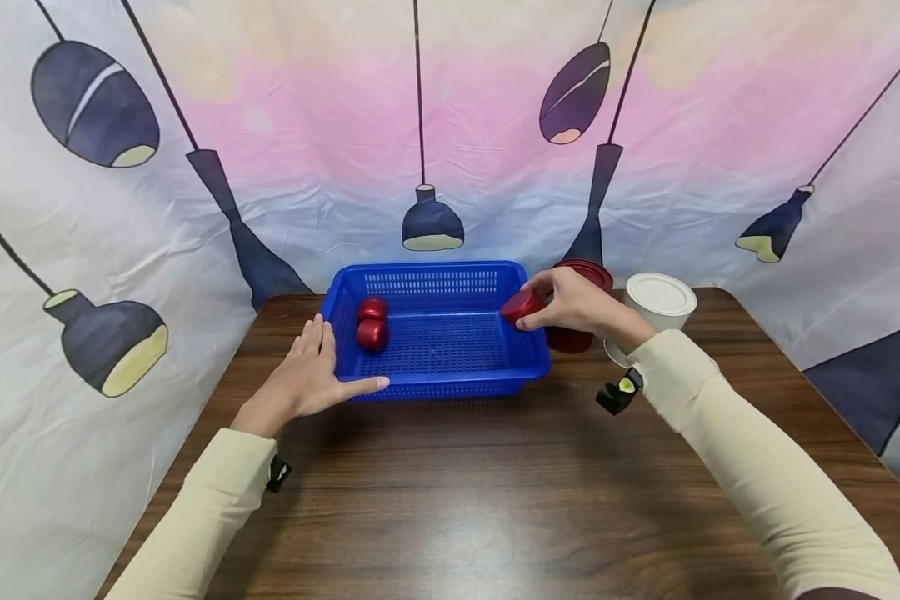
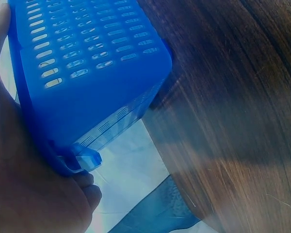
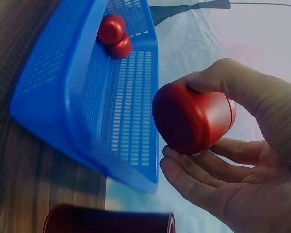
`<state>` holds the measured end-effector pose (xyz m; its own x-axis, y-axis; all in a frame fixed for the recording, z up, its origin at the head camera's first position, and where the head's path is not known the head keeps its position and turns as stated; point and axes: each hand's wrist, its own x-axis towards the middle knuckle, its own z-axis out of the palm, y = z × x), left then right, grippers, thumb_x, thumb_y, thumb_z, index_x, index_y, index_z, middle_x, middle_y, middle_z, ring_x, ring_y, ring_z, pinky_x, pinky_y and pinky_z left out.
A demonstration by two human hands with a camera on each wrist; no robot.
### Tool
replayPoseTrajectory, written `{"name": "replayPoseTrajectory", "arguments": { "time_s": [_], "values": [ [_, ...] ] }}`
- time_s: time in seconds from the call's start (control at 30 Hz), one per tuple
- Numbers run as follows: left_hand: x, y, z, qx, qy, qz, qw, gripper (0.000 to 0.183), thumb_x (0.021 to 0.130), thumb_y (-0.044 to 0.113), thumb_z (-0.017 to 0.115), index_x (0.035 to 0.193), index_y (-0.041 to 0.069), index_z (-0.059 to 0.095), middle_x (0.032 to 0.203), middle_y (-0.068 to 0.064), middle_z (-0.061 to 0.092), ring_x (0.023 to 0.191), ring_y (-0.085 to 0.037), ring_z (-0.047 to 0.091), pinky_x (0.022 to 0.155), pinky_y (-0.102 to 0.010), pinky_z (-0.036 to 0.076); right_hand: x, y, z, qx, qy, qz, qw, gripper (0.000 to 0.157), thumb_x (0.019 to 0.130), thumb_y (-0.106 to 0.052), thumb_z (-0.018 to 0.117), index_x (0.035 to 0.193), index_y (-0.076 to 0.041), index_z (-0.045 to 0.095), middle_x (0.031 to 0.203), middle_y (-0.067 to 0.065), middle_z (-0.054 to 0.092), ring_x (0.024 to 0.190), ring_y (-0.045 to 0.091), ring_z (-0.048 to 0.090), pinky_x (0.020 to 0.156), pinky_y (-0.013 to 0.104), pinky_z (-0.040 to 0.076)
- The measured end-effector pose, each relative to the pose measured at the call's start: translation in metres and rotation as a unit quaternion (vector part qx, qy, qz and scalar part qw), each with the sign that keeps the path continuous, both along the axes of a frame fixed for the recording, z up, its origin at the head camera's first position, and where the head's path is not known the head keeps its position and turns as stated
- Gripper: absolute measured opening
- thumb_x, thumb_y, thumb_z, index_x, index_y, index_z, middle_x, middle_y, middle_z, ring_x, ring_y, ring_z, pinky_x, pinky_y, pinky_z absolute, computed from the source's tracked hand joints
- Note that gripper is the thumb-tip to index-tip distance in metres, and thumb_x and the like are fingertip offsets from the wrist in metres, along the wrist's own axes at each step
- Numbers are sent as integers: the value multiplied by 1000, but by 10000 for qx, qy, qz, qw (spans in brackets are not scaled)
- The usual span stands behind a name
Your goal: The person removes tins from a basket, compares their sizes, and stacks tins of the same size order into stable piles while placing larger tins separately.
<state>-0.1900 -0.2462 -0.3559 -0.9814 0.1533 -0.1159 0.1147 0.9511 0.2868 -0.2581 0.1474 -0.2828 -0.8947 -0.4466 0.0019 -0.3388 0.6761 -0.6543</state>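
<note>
Only the head view shows the white tub (image 1: pixel 662 298) (right grip (image 1: pixel 572 301) pinching a red canister (image 3: pixel 191 116), left grip (image 1: pixel 309 374) spread).

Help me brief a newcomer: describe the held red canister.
Find the blue basket on the wooden table. At the basket's right end, the right grip holds a small red canister. Two similar red canisters sit inside, at left; only this one is held.

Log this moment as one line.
Right hand: holding red canister near right end of blue basket; left hand: touching basket's left rim; inside: two red canisters; outside, right: larger red container, white-lidded tub
</note>
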Motion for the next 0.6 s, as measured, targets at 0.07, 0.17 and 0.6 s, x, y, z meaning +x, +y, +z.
{"name": "replayPoseTrajectory", "arguments": {
  "time_s": [0.07,0.17,0.6],
  "values": [
    [0,0,0,-7,3,-4,10000,141,75,91,50,156,-12,-2,164,-30,-12,151,-49,-9,119,-64,4,2,7,-2,11,51,-11,10000,58,80,-22,87,127,4,64,115,19,69,105,30,63,89,45,53],
    [1,0,0,-28,-4,-3,10000,141,75,92,49,156,-12,-2,164,-30,-12,151,-48,-9,118,-65,5,4,17,-5,73,53,-78,9999,59,81,-21,86,130,4,63,117,21,68,108,32,63,91,47,53],
    [1,1,0,13,77,-31,10000,139,77,89,51,155,-13,-2,164,-32,-10,150,-51,-8,118,-66,5,19,55,-21,33,-124,-356,9993,58,81,-18,86,128,7,62,114,20,68,101,29,62,82,35,51]
  ]
}}
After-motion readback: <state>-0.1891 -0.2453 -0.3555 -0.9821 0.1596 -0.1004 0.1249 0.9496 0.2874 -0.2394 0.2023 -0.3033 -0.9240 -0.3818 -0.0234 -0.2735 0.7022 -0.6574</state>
